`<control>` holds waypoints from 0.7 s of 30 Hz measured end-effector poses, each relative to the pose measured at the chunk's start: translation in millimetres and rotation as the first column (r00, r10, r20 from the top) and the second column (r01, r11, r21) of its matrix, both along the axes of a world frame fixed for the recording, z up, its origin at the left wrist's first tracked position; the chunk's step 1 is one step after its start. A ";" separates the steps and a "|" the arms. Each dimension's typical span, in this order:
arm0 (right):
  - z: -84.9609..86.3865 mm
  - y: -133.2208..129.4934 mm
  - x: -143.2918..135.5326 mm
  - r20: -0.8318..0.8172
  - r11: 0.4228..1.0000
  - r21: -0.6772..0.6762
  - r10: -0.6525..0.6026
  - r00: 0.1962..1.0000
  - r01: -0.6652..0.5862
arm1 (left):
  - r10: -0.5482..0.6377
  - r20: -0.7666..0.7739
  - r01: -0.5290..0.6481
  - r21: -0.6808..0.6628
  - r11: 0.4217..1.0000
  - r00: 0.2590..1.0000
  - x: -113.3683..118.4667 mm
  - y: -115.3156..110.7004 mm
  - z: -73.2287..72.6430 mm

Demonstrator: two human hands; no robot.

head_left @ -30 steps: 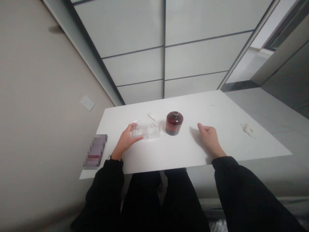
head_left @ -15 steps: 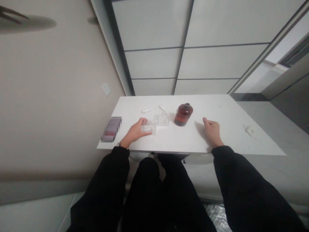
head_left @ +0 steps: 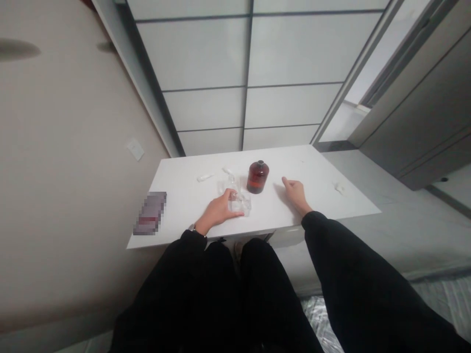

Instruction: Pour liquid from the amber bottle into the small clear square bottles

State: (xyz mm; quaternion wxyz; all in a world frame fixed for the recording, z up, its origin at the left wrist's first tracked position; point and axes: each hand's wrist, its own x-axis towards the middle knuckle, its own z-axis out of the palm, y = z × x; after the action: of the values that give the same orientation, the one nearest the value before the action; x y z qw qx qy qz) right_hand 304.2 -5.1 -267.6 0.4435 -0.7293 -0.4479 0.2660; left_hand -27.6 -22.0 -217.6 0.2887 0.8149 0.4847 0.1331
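Observation:
My left hand point(head_left: 218, 209) is wrapped round a clear glass bottle point(head_left: 244, 203) low on the white table point(head_left: 187, 215). Just behind it is a second clear glass bottle point(head_left: 231, 183), partly hidden by my fingers. An upright amber bottle point(head_left: 258, 177) with dark red liquid and an open neck stands to the right of these. My right hand point(head_left: 295, 192) rests on the table right of the amber bottle, its fingers curled in and the thumb up; whether anything is inside it cannot be seen.
Two small clear pieces, one at the back left point(head_left: 205, 177) and one behind the glass bottles point(head_left: 227, 170), lie on the table. A pixelated phone-like object point(head_left: 150, 213) is at the left edge, a crumpled white thing point(head_left: 339, 188) at the right. A wall borders the left side.
The camera view has turned to the right. My left hand has moved right along with the clear bottle it holds, now in front of the second one. My right hand keeps its curled pose.

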 end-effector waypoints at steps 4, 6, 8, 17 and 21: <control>3.5 14.9 7.5 -0.048 1.000 0.026 0.010 0.999 -0.009 | -0.019 -0.090 0.021 0.021 1.000 0.996 1.0 17.1 6.8; 6.6 34.0 10.4 -0.077 0.998 0.060 0.042 0.996 -0.037 | -0.041 -0.138 0.046 0.033 0.998 0.990 2.2 27.0 9.6; 10.8 58.0 9.5 -0.097 0.988 0.123 0.102 0.990 -0.090 | -0.078 -0.180 0.086 0.034 0.996 0.980 2.6 38.0 11.6; 29.3 98.6 -21.0 -0.113 0.806 0.457 0.473 0.874 -0.377 | -0.194 -0.266 0.213 0.047 0.976 0.944 -2.3 57.1 11.3; 19.5 79.8 -21.5 -0.105 0.686 0.521 0.642 0.760 -0.508 | -0.191 -0.223 0.212 0.074 0.974 0.956 -0.5 52.5 5.1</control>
State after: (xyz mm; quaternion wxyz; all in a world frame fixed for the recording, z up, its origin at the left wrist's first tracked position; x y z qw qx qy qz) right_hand 282.6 74.6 -248.1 0.5550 -0.3766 -0.6381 0.3780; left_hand -28.1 30.4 -212.6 0.2069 0.8828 0.4201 0.0377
